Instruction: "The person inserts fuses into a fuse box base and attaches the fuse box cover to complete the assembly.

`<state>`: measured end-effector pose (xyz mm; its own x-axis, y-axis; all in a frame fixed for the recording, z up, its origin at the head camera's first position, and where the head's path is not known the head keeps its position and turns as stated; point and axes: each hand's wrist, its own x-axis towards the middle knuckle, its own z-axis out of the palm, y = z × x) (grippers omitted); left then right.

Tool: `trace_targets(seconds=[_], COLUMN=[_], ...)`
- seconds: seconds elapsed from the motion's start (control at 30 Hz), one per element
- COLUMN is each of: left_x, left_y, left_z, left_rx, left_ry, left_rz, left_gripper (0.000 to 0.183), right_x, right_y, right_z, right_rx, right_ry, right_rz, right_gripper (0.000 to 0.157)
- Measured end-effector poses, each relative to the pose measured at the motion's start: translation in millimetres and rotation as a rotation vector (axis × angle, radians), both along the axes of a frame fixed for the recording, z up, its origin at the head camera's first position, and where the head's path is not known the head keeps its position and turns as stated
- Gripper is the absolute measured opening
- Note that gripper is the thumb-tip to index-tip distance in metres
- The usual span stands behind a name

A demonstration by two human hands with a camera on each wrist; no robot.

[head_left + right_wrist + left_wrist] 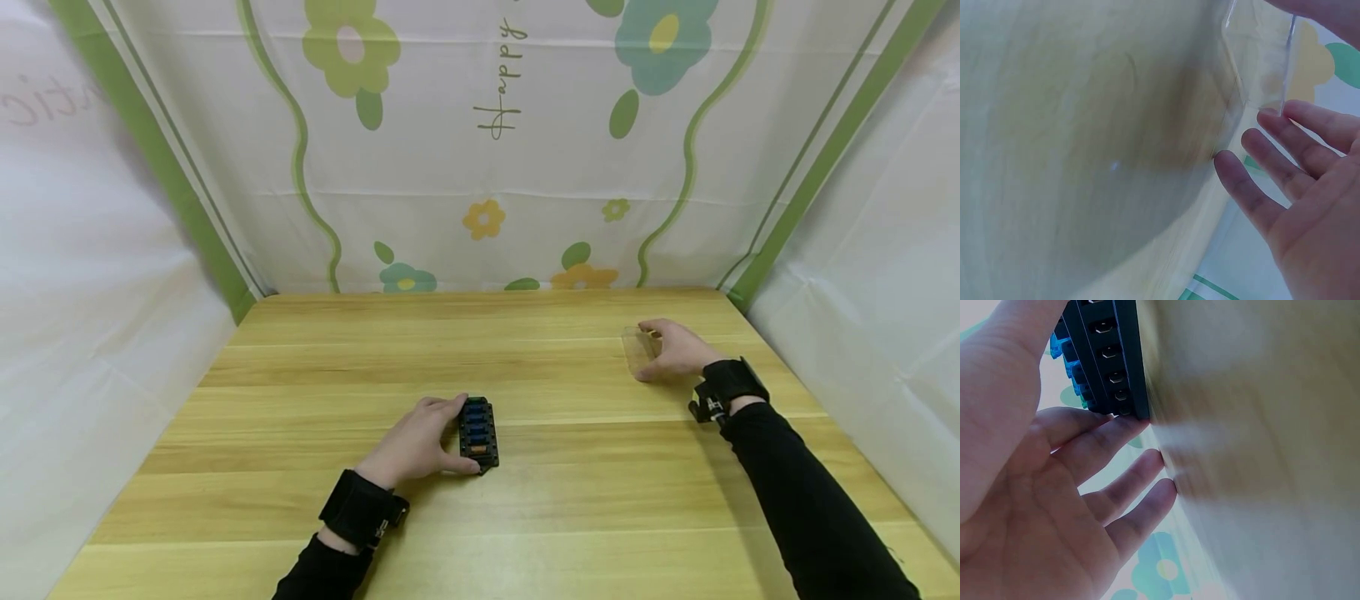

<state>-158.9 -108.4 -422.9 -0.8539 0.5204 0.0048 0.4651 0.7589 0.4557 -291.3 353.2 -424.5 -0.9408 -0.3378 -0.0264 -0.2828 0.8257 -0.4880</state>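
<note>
A black fuse block (pixel 477 435) with a row of blue fuses and an orange one stands on the wooden table, slightly left of my right side's reach. My left hand (pixel 415 443) grips it by its two short ends, thumb at the near end and fingertips at the far end. In the left wrist view, metal terminals line the side of the block (pixel 1107 353). Farther back on the right, my right hand (pixel 677 350) holds a clear plastic cover (pixel 634 354) between thumb and fingers. Its transparent wall (pixel 1260 59) shows in the right wrist view, low over or on the tabletop.
The wooden table (pixel 315 358) ends at a flower-printed cloth (pixel 442 158) along its back. White cloth hangs on the left (pixel 112 292) and right (pixel 877 275). Black straps with small cameras sit on both wrists.
</note>
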Motion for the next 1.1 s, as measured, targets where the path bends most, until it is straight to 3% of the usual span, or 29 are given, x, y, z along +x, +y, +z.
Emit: trace_targets(seconds=[1.1], left_x=[1.2], left_y=[1], left_z=[2.7], left_rx=[-0.008], left_ry=[0.005], left_rz=[-0.003], left_gripper=[0.101], right_x=[19.6], right_y=[-17], right_z=[14.8], right_rx=[0.012], right_ry=[0.067], right_rz=[0.005], right_gripper=[0.110])
